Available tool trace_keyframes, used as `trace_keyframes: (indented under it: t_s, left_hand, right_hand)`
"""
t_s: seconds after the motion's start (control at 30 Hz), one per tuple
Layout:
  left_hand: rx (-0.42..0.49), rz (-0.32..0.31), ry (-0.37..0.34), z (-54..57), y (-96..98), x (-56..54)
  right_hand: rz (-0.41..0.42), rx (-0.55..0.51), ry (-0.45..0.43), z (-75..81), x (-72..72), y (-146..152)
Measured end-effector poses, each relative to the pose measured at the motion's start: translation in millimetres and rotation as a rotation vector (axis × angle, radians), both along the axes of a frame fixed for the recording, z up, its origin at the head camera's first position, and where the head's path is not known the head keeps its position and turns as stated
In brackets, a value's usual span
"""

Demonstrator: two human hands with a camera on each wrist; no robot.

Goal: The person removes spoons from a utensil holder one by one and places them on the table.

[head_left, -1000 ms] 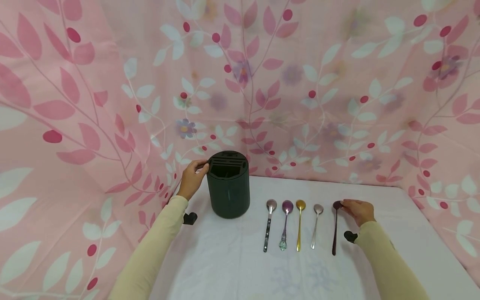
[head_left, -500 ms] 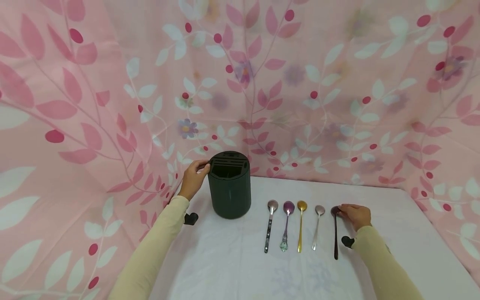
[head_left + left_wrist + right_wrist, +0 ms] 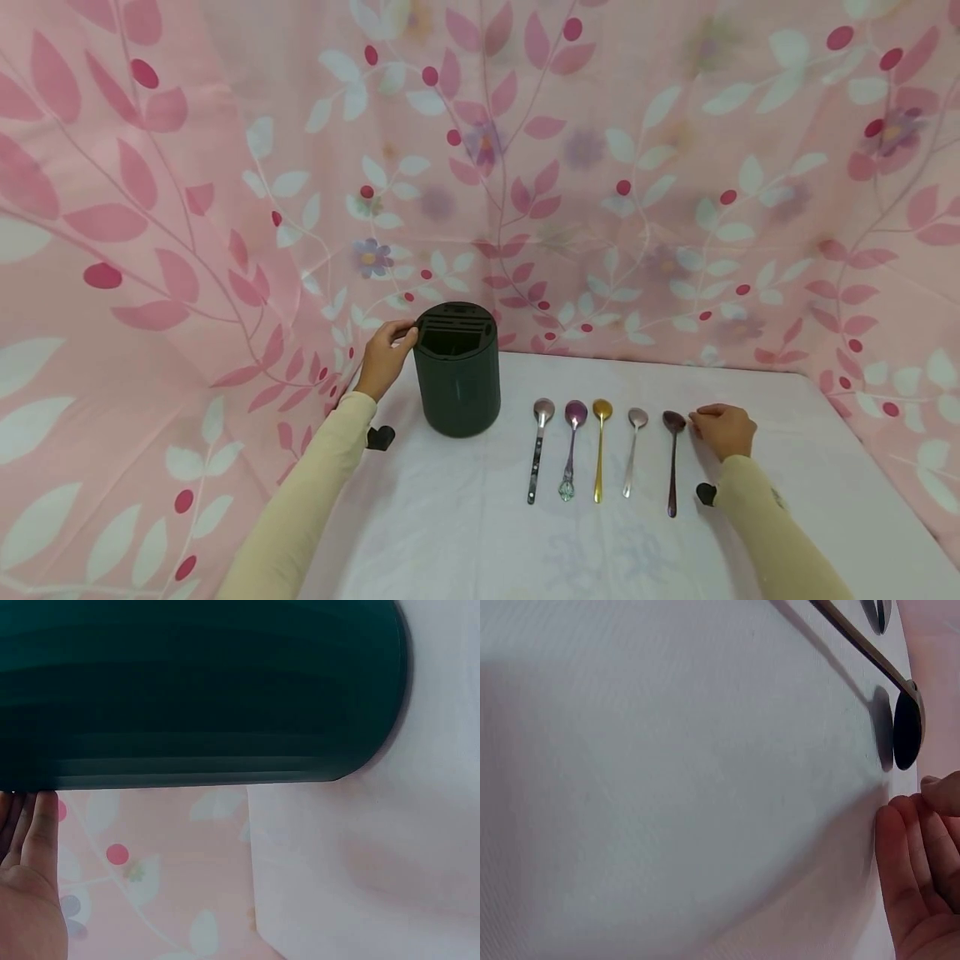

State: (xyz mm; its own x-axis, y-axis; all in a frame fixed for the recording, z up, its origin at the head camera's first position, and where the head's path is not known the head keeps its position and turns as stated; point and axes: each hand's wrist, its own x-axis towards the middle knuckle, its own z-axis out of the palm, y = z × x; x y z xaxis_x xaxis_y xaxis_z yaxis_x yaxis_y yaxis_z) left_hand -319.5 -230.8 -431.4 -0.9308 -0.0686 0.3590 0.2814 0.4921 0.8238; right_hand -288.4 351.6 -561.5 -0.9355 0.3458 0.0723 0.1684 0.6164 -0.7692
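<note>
My left hand (image 3: pixel 385 360) touches the upper left rim of a dark green cylindrical utensil holder (image 3: pixel 459 392) with slots in its top. In the left wrist view, the fingers (image 3: pixel 41 832) reach fairly straight to the holder's wall (image 3: pixel 202 697). Just right of a dark, long-handled spoon (image 3: pixel 672 458), my right hand (image 3: pixel 724 429) rests low over the cloth with loosely bent fingers and nothing between them. The right wrist view shows a small gap between its fingertips (image 3: pixel 892 817) and that spoon's bowl (image 3: pixel 909 731).
Left of the dark spoon lie a small silver spoon (image 3: pixel 631 454), a gold spoon (image 3: pixel 599 454), a purple spoon (image 3: pixel 572 446) and a silver spoon with a dark patterned handle (image 3: pixel 537 450). A white cloth (image 3: pixel 465 517) covers the table. Pink floral curtains (image 3: pixel 585 183) enclose the back and sides.
My right hand has let go of the dark spoon's bowl and moved slightly right. The dark spoon now lies straighter, in line with the others. My left hand stays at the holder's rim.
</note>
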Motion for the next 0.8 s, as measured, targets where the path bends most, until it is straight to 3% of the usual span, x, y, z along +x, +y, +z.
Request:
trace_keyframes:
  t_s: [0.23, 0.37, 0.5, 0.6, 0.8]
  left_hand:
    - [-0.003, -0.005, -0.002, 0.7, -0.6, -0.6]
    - [-0.012, -0.006, -0.002, 1.4, -2.8, -0.3]
    - [-0.036, -0.024, 0.058, 3.0, -5.8, -1.3]
    - [-0.079, -0.04, 0.092, 0.7, -9.1, -0.4]
    - [-0.264, -0.021, 0.025, -13.1, -20.1, 4.4]
  right_hand:
    - [-0.065, 0.163, 0.15, 5.5, 0.0, 1]
    - [-0.049, 0.229, 0.216, 16.3, -3.5, 1]
    - [0.025, 0.287, 0.234, 34.4, -7.6, 0]
    - [0.1, 0.335, 0.199, 46.3, -6.9, 0]
    - [0.223, 0.401, 0.155, 60.0, -1.3, -5]
